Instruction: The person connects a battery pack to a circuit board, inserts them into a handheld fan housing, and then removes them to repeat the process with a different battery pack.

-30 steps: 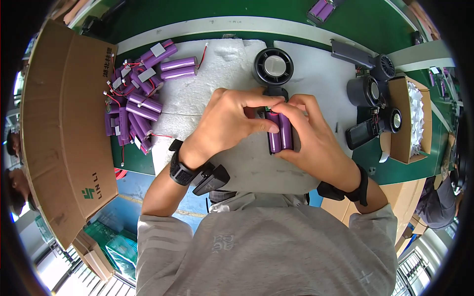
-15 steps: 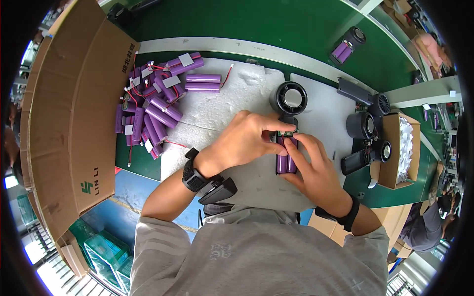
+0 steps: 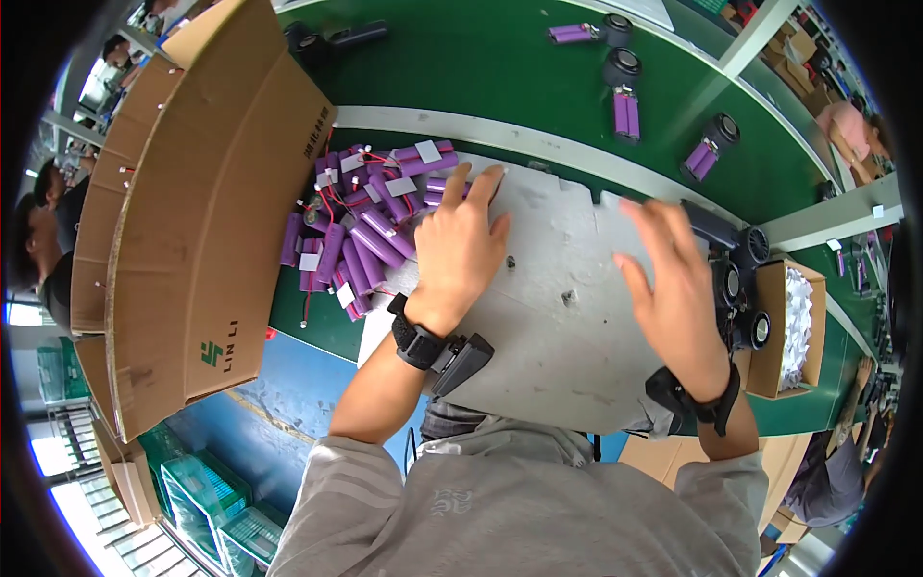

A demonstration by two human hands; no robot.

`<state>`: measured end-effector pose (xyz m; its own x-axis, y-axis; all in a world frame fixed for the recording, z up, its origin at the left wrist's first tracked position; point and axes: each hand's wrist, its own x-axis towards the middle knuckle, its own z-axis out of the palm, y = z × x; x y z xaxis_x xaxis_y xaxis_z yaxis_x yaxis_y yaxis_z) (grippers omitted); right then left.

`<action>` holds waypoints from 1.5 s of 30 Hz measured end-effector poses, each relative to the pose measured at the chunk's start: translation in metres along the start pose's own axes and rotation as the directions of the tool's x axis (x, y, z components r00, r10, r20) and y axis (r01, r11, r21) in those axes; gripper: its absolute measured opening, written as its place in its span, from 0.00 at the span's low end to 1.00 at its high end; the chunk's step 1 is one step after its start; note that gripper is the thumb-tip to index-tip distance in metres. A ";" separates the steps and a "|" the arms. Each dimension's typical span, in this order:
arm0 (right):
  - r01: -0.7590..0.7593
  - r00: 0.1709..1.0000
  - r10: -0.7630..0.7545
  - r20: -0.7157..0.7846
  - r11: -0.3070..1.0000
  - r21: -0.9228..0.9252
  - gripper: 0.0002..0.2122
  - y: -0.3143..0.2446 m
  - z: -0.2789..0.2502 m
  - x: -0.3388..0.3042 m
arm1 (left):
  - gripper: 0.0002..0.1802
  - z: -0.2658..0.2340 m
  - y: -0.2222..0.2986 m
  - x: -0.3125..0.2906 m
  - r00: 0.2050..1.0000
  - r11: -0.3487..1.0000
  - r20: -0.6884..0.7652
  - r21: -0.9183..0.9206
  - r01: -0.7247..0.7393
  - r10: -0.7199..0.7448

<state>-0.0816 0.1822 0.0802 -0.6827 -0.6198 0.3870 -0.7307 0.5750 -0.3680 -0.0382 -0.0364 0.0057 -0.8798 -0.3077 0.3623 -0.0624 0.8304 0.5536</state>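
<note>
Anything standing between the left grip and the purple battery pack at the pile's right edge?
Nothing visible stands between the left grip and the purple battery pack; the grip partly hides the pack, leaving contact unclear.

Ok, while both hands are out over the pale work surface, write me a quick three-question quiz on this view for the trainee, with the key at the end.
1. Which hand is nearer the heap of purple battery packs?
2. What colour are the pieces inside the small open cardboard box on the right? A) Red B) White C) Green
3. True or false: the right hand is clenched into a fist.

Key:
1. The left hand.
2. B.
3. False; the right hand is open, with its thumb apart from the other fingers.
</note>
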 end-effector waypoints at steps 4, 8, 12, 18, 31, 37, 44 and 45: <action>-0.268 0.912 0.131 0.389 0.908 0.321 0.13 0.007 -0.004 -0.029 | 0.21 0.004 -0.007 0.003 0.998 0.991 0.062 0.132 0.003 -0.011; -0.308 0.921 0.171 0.349 0.869 0.388 0.09 0.019 -0.008 -0.040 | 0.15 0.000 -0.010 0.003 0.994 0.995 0.112 0.096 -0.021 0.010; -0.293 0.927 0.157 0.342 0.871 0.394 0.09 0.036 -0.015 -0.050 | 0.09 -0.003 -0.009 0.007 0.993 0.994 0.120 0.108 -0.033 0.020; -0.320 0.947 0.314 0.067 0.939 0.126 0.09 0.068 -0.067 -0.036 | 0.06 -0.002 -0.011 0.008 0.987 0.992 0.139 0.083 -0.091 0.079; -0.220 0.870 0.356 0.342 0.900 -0.376 0.30 0.197 -0.092 -0.030 | 0.04 -0.009 0.010 0.007 0.963 0.974 0.265 -0.228 0.012 0.050; -0.210 0.803 0.403 0.438 0.881 -0.424 0.30 0.211 -0.095 -0.017 | 0.08 -0.014 0.011 0.007 0.951 0.912 0.295 -0.408 0.042 0.088; -0.459 0.872 0.445 0.204 0.888 0.024 0.34 0.121 -0.138 0.006 | 0.09 0.002 0.005 -0.003 0.924 0.926 0.170 -0.230 -0.301 0.342; -0.425 0.903 0.397 0.167 0.883 0.200 0.36 0.112 -0.138 0.006 | 0.09 0.003 0.005 -0.003 0.924 0.926 0.175 -0.230 -0.298 0.340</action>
<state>-0.1686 0.3169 0.1582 -0.9053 -0.4202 0.0624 -0.3536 0.6641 -0.6587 -0.0375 -0.0297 0.0047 -0.9166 0.0798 0.3918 0.3126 0.7539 0.5779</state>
